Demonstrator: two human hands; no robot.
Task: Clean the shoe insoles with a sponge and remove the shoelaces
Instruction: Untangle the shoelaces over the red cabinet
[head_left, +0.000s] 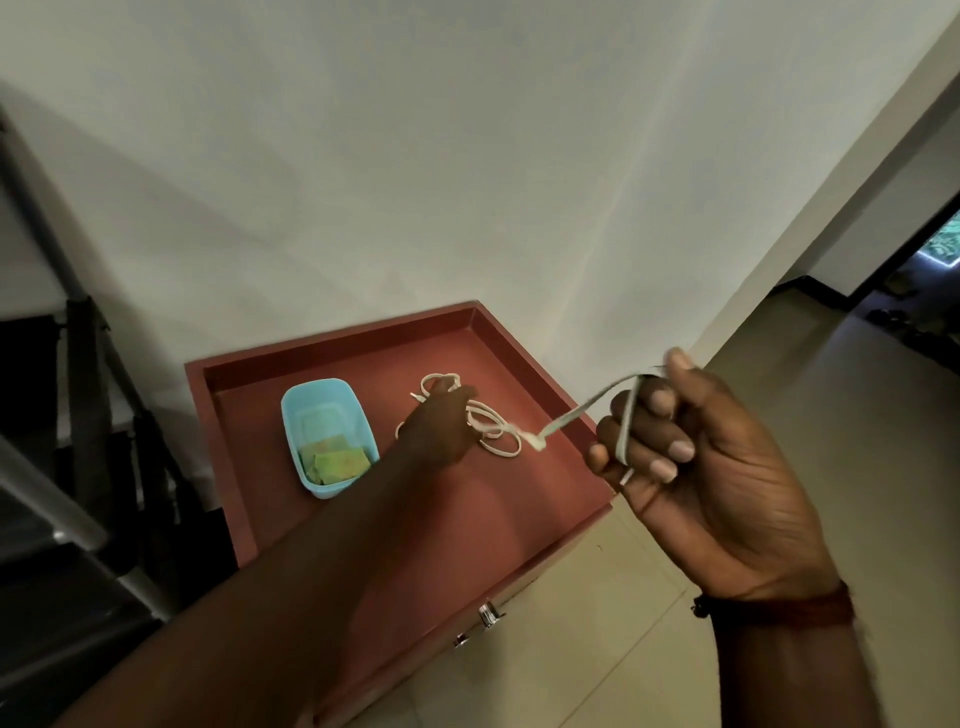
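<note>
A white shoelace (496, 434) lies in loose coils on the red-brown cabinet top (467, 514). My left hand (439, 423) reaches out over the coils, and its fingers seem to hold the lace. One strand runs from the coils up to my right hand (691, 467), raised off the cabinet's right edge; its curled fingers and thumb grip the lace end. A light blue tub (324, 415) to the left holds a green and yellow sponge (337, 462). No shoe or insole is in view.
The cabinet top has a raised rim and stands against a white wall. Metal drawer knobs (488, 616) show on its front. A dark metal-framed rack (78, 467) stands at the left. Tiled floor opens to the right toward a doorway.
</note>
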